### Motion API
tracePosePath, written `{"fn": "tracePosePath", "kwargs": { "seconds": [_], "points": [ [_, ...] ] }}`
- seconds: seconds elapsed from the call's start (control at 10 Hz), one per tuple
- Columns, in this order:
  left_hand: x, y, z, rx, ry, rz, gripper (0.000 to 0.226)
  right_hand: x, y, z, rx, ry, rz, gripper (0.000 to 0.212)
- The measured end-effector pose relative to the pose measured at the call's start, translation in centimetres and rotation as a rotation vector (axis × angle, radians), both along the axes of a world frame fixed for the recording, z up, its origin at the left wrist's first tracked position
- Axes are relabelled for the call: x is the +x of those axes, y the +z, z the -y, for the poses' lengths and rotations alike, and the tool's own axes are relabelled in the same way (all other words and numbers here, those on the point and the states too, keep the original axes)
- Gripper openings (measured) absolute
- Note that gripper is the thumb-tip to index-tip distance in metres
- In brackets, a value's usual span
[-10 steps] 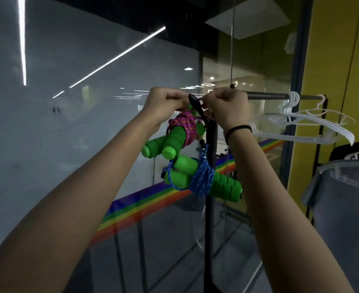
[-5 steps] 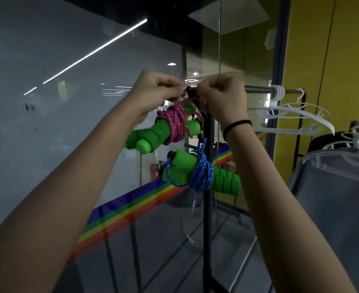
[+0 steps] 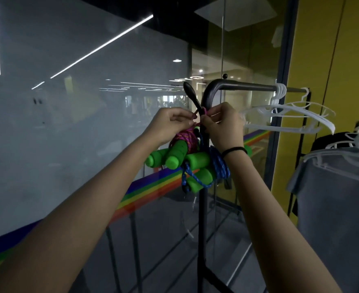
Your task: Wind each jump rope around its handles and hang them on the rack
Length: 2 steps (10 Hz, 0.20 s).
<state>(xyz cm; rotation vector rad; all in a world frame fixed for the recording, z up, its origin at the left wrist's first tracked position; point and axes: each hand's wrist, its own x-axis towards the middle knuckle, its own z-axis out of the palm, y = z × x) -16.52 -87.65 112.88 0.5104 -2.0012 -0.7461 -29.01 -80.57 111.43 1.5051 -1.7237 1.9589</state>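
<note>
A pink jump rope (image 3: 186,138) is wound around its green foam handles (image 3: 170,157) and hangs against the black rack (image 3: 212,89). Its loop circles the base of a black hook peg (image 3: 192,96) on the rack's corner post. My left hand (image 3: 170,125) pinches the pink loop from the left and my right hand (image 3: 223,125) pinches it from the right. Just below hangs a blue jump rope (image 3: 218,168) wound on green handles (image 3: 197,179), partly hidden behind my right wrist.
White plastic hangers (image 3: 288,115) hang on the rack's horizontal bar to the right. A grey shirt (image 3: 335,199) on a hanger sits at the far right. A glass wall with a rainbow stripe (image 3: 153,185) stands behind the rack, and a yellow wall is at the right.
Both hands have come down the hook peg with the pink rope's loop, so the peg's tip now stands bare above them. The pink bundle now rests right against the blue one.
</note>
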Motion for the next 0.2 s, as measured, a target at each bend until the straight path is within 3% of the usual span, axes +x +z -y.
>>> {"fn": "tracePosePath", "kwargs": {
  "seconds": [0.1, 0.2],
  "points": [
    [1.0, 0.2, -1.4, -0.002, 0.078, -0.033, 0.021, 0.2, 0.0, -0.5, 0.024, 0.025, 0.013, 0.01],
    [2.3, 0.4, -2.6, 0.069, 0.14, -0.105, 0.017, 0.7, 0.2, -1.7, -0.044, -0.081, 0.008, 0.005]
  ]
}}
